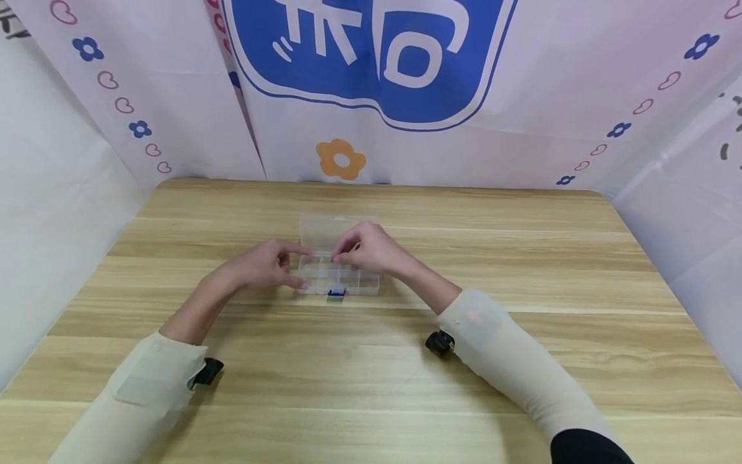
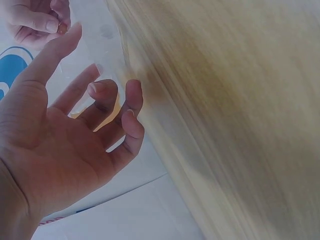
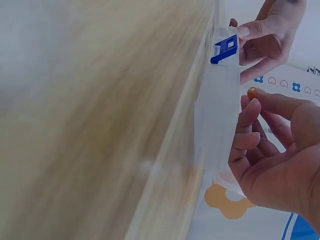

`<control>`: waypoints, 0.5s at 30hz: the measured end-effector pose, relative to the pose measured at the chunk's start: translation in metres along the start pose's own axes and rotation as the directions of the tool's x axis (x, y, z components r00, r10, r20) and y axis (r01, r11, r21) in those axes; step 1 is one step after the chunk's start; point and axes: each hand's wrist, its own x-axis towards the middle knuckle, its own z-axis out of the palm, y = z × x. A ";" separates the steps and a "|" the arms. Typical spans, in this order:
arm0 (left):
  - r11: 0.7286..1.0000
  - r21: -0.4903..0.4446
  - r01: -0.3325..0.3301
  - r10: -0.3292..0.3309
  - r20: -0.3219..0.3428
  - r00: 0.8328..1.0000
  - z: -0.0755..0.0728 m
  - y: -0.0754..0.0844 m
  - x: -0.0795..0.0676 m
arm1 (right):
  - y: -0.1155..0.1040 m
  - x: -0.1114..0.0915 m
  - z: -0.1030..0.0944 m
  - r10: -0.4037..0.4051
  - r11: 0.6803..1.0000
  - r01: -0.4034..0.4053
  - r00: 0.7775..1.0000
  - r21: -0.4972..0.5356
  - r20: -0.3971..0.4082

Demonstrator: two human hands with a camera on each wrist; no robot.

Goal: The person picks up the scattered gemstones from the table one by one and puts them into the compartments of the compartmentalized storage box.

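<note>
A clear plastic compartment box (image 1: 368, 283) stands on the table, its lid (image 1: 317, 231) raised at the back and a blue latch (image 3: 225, 49) at the front. My left hand (image 1: 263, 265) spans the box's left end, thumb at the near corner and index finger at the far side. Its other fingers bend loosely in the left wrist view. Over the box, my right hand (image 1: 373, 250) pinches a small round orange-brown bead (image 3: 252, 93) between thumb and index finger. The hand hides part of the back compartments. I cannot tell whether the compartments hold anything.
The wooden table (image 1: 359, 367) reaches back to a white printed cloth (image 1: 464, 154) hanging behind it. White cloth also hangs at both sides. Small black cameras (image 1: 440, 343) are strapped at the wrists, over pale sleeves (image 1: 522, 367).
</note>
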 end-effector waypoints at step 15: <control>1.000 -0.030 -0.010 0.010 0.013 1.000 0.000 0.000 0.000 | -0.006 0.008 0.005 -0.005 1.000 0.005 1.000 -0.006 -0.024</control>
